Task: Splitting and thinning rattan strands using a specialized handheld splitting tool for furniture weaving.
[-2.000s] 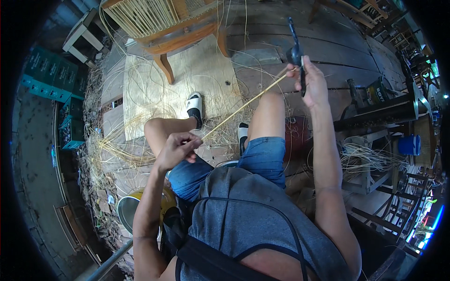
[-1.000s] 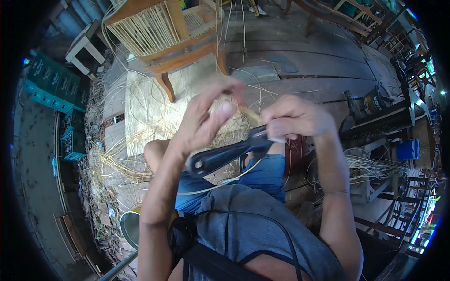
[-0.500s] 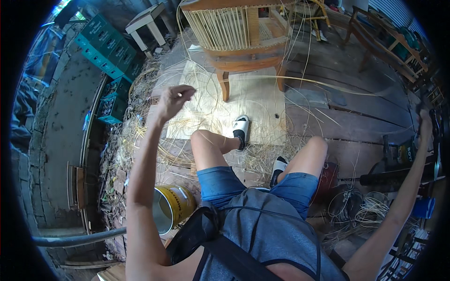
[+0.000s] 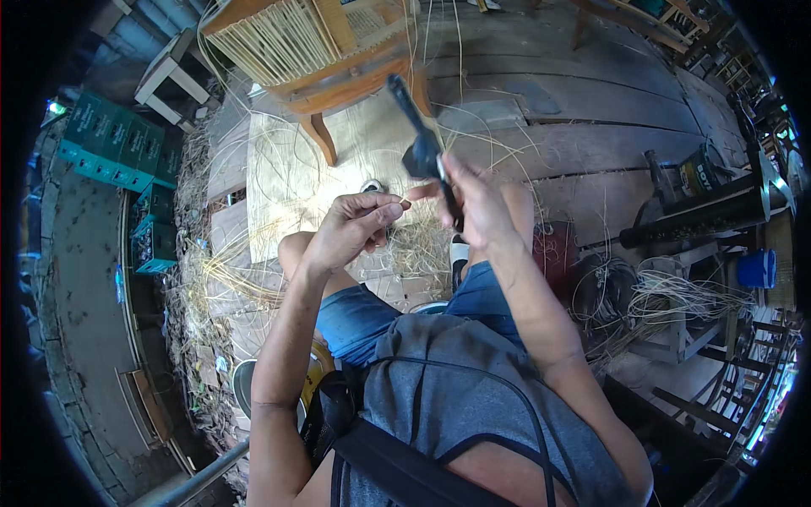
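My left hand is closed in a pinch over my lap, its thumb and forefinger pressed together; what they hold, if anything, is too small to make out. Close beside it, my right hand grips a dark, long tool with a wide middle part. The tool tilts up and away toward the chair, and its exact kind is blurred. A finger of the right hand reaches to the left fingertips. Beyond both hands stands a wooden chair with pale cane strands strung across its back and loose ends hanging down.
Pale cane scraps litter the floor and a light board. Green crates are stacked at left, near a small white stool. A yellow bucket stands by my left elbow. At right are a cane coil and a blue container.
My right hand has come in from the far right, bringing the dark tool to the middle. My left hand has moved down and right, so both hands now meet. The view has shifted right.
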`<action>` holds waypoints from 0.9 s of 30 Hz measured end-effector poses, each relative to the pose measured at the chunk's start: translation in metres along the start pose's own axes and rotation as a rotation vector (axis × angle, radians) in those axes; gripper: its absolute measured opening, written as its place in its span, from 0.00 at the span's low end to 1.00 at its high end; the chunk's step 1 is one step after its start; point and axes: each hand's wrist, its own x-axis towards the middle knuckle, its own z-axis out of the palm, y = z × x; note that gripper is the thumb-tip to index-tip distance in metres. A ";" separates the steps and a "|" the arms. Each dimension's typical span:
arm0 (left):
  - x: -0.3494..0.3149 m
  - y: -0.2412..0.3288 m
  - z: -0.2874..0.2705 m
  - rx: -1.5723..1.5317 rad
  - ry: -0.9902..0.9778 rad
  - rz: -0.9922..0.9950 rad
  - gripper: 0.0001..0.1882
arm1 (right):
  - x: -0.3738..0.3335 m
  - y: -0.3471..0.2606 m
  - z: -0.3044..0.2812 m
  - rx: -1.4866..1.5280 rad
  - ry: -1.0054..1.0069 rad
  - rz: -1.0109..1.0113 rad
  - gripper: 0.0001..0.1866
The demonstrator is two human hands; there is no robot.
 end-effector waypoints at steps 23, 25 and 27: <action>-0.147 -0.084 -0.280 0.929 0.618 -0.112 0.12 | 0.003 -0.277 -0.248 -0.461 0.785 -0.542 0.17; -0.139 -0.085 -0.281 0.935 0.637 -0.101 0.13 | -0.012 -0.330 -0.321 -0.368 0.635 -0.554 0.17; -0.126 -0.097 -0.285 1.030 0.593 -0.161 0.12 | -0.025 -0.370 -0.359 -0.466 0.714 -0.672 0.20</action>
